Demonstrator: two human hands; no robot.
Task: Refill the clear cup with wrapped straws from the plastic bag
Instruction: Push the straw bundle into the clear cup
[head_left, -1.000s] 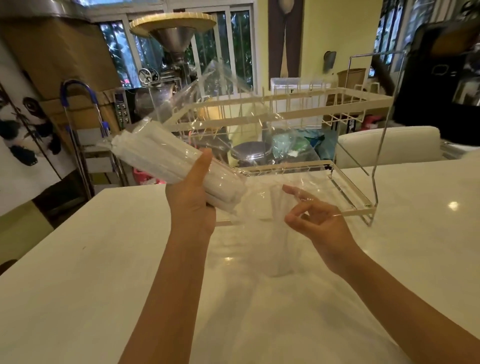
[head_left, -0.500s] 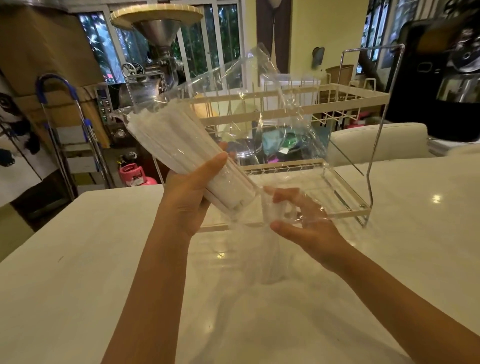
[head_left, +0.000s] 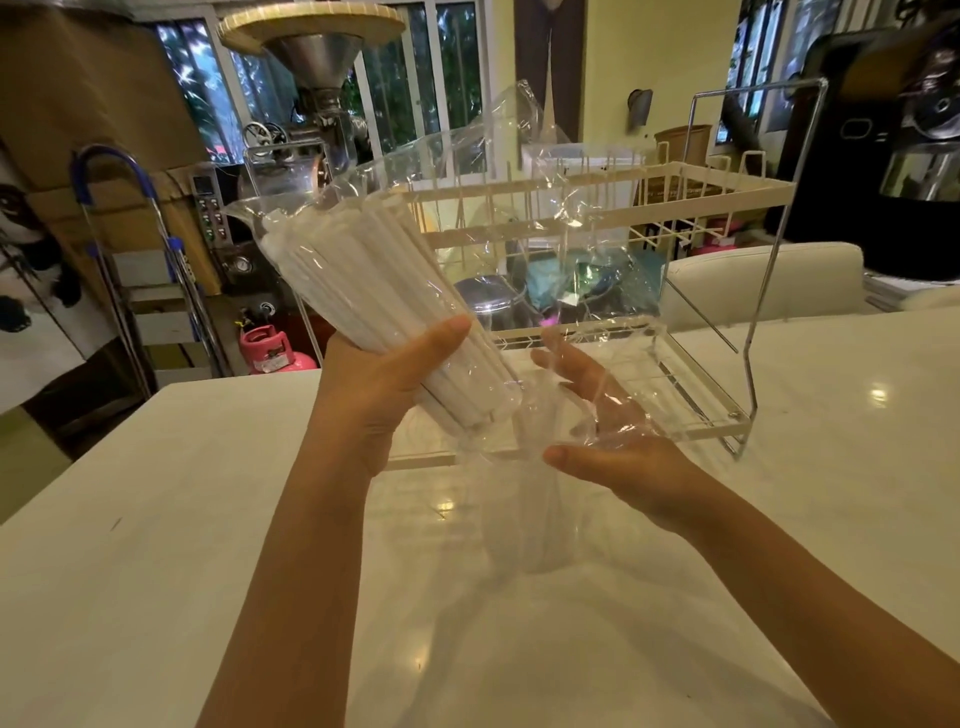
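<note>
Above a white counter, left hand wrapped around a tilted bundle of wrapped straws inside the plastic bag. Right hand spread open, fingers straight under crinkled film at the bag's mouth. Clear cup standing just below, barely visible. Likely light, stiff as a bundle, slippery through film; best gripped mid-bundle. Wire dish rack behind. No legible brand or writing.
</note>
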